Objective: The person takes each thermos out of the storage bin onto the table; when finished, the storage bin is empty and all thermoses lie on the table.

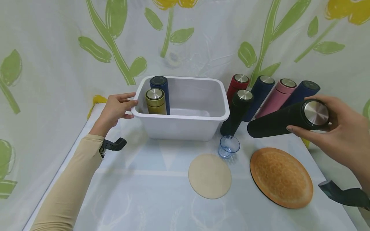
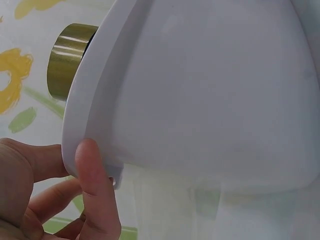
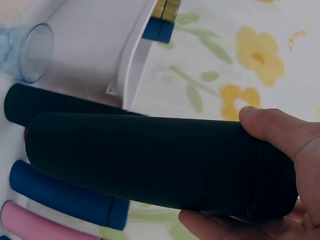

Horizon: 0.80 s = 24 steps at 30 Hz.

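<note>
From the head, I see the right hand (image 1: 344, 128) gripping a black thermos flask (image 1: 280, 122) aslant, right of the white plastic tub (image 1: 179, 130); the left hand (image 1: 114, 109) is at its rim. Left wrist: thumb and fingers pinch that rim. Right wrist: fingers clasp the flask's lid end.

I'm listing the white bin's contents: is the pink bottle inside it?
No, the pink bottle stands outside the white bin, to its right in the head view.

L hand (image 2: 55, 197); pinches wht bin (image 2: 200, 90) rim; gold btl (image 2: 65, 62) juts past rim
</note>
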### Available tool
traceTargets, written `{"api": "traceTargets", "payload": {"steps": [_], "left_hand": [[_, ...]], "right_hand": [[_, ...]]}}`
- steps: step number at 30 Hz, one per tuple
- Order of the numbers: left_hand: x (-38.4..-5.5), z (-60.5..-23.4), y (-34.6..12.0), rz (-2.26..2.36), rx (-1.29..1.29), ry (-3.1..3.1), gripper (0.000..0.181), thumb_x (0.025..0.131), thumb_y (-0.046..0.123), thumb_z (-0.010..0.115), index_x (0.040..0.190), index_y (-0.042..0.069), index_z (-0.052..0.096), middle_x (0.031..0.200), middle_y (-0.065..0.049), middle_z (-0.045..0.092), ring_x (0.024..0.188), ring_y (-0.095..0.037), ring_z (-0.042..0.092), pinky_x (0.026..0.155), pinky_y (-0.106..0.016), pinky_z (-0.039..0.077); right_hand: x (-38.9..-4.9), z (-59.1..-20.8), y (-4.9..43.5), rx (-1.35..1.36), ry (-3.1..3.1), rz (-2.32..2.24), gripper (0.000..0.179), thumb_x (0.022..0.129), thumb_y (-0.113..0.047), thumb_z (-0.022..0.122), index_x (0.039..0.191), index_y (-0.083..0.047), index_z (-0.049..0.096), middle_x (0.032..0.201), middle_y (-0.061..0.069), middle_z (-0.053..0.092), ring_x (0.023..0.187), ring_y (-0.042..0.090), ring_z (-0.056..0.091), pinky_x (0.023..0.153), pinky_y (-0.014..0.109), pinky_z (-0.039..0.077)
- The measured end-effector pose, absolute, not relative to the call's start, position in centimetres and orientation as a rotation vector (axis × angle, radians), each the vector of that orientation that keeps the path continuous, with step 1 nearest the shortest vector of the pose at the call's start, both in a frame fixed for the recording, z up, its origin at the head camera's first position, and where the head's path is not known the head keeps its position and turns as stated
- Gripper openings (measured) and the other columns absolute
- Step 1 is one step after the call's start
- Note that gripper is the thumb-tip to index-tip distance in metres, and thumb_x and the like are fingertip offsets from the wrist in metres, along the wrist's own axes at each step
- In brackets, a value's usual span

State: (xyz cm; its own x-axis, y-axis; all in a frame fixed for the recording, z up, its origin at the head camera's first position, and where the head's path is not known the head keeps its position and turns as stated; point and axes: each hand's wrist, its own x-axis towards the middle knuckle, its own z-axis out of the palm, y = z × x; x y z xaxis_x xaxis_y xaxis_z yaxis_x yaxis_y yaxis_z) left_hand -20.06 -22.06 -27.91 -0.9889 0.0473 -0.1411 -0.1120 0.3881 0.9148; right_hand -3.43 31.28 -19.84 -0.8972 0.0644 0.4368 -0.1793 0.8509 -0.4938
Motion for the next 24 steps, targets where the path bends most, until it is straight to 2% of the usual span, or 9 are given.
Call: {"api": "traceTargets", "payload": {"steps": [3,6,12,17,20,24], "left_hand": [[-20.0,-27.9,-22.0,1.664,-0.066,2.493,0.054,0.101,0.023,0.062,0.152,0.014,0.045,0.134,-0.019,0.056,0.097,-0.023,0.060,0.070,-0.027,0.060],[-19.9,-27.8,-22.0,1.666,-0.068,2.491,0.054,0.101,0.023,0.062,0.152,0.014,0.045,0.134,-0.019,0.055,0.098,-0.022,0.060,0.070,-0.027,0.060],[-19.9,-27.7,-21.9,1.671,-0.066,2.485,0.054,0.101,0.022,0.062,0.152,0.014,0.045,0.135,-0.019,0.055,0.098,-0.022,0.060,0.070,-0.027,0.060],[-19.9,-27.8,-22.0,1.679,-0.076,2.477,0.054,0.101,0.022,0.061,0.152,0.014,0.045,0.135,-0.019,0.055,0.096,-0.022,0.060,0.070,-0.028,0.060],[-19.9,-27.8,-22.0,1.687,-0.071,2.470,0.054,0.101,0.021,0.062,0.152,0.014,0.045,0.135,-0.020,0.055,0.095,-0.021,0.060,0.070,-0.028,0.060],[-19.9,-27.8,-22.0,1.687,-0.067,2.469,0.054,0.101,0.022,0.062,0.152,0.013,0.045,0.134,-0.020,0.056,0.095,-0.020,0.061,0.070,-0.028,0.060]], "right_hand": [[-4.2,-20.1,31.6,0.089,-2.573,0.739,0.077,0.066,-0.006,0.093,0.133,-0.005,0.056,0.105,-0.010,0.051,0.076,-0.001,0.043,0.061,0.002,0.036],[-5.0,-20.5,31.9,0.126,-2.541,0.776,0.072,0.063,-0.005,0.094,0.126,-0.005,0.061,0.099,-0.016,0.053,0.072,-0.002,0.046,0.060,0.003,0.037],[-7.0,-21.5,32.4,0.163,-2.546,0.756,0.070,0.062,-0.008,0.095,0.124,-0.004,0.063,0.094,-0.016,0.053,0.072,-0.001,0.044,0.061,0.006,0.034],[-8.9,-22.4,33.0,0.123,-2.620,0.707,0.072,0.064,-0.018,0.095,0.126,-0.003,0.061,0.085,-0.003,0.055,0.071,0.000,0.041,0.059,0.013,0.031],[-9.9,-23.0,33.4,0.114,-2.672,0.699,0.069,0.067,-0.022,0.094,0.124,-0.002,0.060,0.085,0.007,0.056,0.070,0.002,0.041,0.055,0.016,0.032],[-11.1,-23.9,33.7,0.119,-2.714,0.695,0.064,0.071,-0.027,0.092,0.119,-0.001,0.058,0.088,0.011,0.058,0.071,0.004,0.042,0.054,0.018,0.033]]}}
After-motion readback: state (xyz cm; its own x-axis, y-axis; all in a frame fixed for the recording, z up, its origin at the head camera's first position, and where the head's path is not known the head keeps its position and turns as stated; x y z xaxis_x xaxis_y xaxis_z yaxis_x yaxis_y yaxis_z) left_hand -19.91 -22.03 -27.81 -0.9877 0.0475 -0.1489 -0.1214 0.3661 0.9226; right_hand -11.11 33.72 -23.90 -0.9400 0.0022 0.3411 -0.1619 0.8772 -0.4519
